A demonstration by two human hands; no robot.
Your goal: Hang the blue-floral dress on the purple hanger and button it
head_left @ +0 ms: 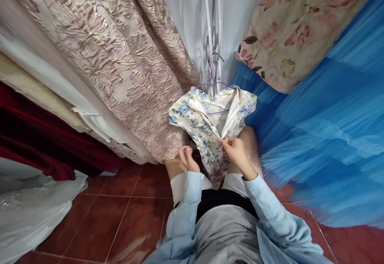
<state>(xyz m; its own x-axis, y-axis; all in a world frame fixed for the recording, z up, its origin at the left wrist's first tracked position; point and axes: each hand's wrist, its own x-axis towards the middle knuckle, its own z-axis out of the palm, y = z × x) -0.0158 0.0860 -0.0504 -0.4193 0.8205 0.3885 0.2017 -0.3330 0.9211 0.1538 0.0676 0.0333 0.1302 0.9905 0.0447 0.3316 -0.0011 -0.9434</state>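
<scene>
A white dress with blue and yellow flowers (201,136) hangs in front of me on a thin purple hanger (211,78). Its collared front is parted in a V, and the lower part narrows down between my legs. At the bottom of that V, my right hand (235,151) pinches the meeting front edges between thumb and fingers; whether a zipper pull is in the pinch is too small to tell. My left hand (188,159) is raised just left of the dress, slightly blurred, with fingers loosely bent and nothing visible in them.
A pink brocade gown (120,64) hangs close on the left, with dark red fabric (30,132) beyond it. Blue tulle (330,136) and a floral cloth (288,40) hang on the right. White straps (207,12) hang behind the hanger. Red tiles (141,216) cover the floor.
</scene>
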